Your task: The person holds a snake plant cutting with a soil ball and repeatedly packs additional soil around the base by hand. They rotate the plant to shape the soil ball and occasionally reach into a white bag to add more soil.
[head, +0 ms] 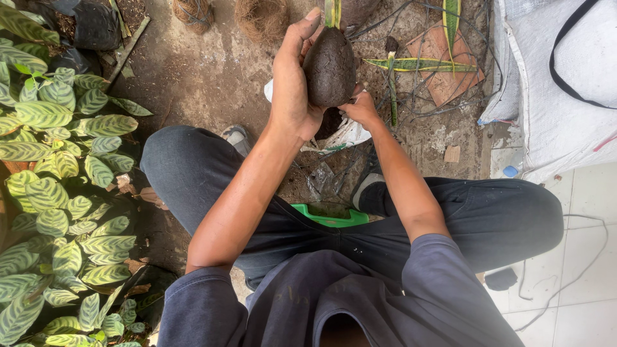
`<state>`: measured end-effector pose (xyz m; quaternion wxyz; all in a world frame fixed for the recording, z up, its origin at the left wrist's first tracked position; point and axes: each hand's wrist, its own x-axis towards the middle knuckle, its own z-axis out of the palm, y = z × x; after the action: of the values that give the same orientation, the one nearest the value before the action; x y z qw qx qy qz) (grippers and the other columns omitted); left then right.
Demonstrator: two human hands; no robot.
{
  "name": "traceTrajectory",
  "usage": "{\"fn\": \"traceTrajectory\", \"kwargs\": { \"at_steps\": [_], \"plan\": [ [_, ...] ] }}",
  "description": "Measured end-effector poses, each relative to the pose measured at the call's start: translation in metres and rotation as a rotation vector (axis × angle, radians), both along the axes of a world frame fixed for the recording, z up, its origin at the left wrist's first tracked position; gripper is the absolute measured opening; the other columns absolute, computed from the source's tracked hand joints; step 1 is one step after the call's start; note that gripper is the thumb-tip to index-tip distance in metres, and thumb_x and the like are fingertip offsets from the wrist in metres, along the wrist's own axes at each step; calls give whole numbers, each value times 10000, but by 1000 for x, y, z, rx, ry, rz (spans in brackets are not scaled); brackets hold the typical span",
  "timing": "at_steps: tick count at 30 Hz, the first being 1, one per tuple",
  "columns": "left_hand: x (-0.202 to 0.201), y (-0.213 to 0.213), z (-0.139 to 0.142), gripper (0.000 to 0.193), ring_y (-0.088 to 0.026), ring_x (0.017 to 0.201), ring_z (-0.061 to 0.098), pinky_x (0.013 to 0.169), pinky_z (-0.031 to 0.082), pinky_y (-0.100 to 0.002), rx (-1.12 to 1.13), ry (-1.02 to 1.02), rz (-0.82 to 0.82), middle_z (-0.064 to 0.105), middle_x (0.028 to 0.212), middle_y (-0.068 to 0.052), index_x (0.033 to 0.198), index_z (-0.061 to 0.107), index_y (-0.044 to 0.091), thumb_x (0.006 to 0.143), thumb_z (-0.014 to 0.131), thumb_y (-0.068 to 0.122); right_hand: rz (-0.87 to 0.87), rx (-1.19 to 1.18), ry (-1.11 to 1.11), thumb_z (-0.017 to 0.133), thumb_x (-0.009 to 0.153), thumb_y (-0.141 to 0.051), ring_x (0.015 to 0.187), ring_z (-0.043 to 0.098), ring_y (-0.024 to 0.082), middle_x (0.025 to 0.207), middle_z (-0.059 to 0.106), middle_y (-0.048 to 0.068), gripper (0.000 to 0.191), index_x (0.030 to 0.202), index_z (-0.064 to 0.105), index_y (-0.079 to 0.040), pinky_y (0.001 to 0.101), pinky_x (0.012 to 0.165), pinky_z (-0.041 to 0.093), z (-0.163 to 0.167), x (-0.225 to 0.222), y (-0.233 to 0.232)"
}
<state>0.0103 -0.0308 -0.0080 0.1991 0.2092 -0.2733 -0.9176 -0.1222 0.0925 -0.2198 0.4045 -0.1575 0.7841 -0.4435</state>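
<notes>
Left hand fingers are wrapped around the dark soil ball at 12 o'clock; right hand is cupped under its base. Striped leaves emerge on top. Pressure is best kept even so the ball isn't cracked. Plastic bag lies below.

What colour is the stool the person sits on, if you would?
Bright green; the stool shows between the legs in the head view.

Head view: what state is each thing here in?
Soil ball: held up off the ground, leaves sticking out on top.
Left hand: wrapped around the ball's side.
Right hand: pressed under the ball.
White bag: open, crumpled.
Loose leaf: lying flat on dirt.
</notes>
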Motion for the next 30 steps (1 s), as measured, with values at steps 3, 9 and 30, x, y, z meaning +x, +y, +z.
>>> {"fn": "traceTrajectory", "kwargs": {
  "at_steps": [3, 9, 30],
  "plan": [
    [0, 1, 0, 573, -257, 893, 714, 800, 629, -468, -18, -9, 11, 684, 1018, -134, 1248, 604, 3, 961, 637, 497, 104, 36, 168, 801, 772, -46, 897, 745, 198, 1005, 784, 92, 281, 1049, 761, -32, 346, 818, 583, -10, 5, 2],
    [0, 2, 3, 507, -240, 851, 729, 730, 653, -478, -17, -15, -21, 685, 985, -115, 1216, 587, 90, 914, 616, 496, 224, 142, 414, 820, 777, -92, 987, 706, 257, 1018, 758, 149, 285, 1058, 785, -63, 401, 893, 549, -22, 14, 5],
    [0, 0, 4, 538, -246, 851, 700, 730, 647, -477, 20, 30, -12, 658, 1011, -126, 1408, 503, 78, 984, 543, 406, -10, -196, -595, 670, 939, -29, 1099, 741, 318, 1192, 732, 213, 318, 1232, 632, 90, 400, 961, 594, -1, -15, 16]
  ]
}}
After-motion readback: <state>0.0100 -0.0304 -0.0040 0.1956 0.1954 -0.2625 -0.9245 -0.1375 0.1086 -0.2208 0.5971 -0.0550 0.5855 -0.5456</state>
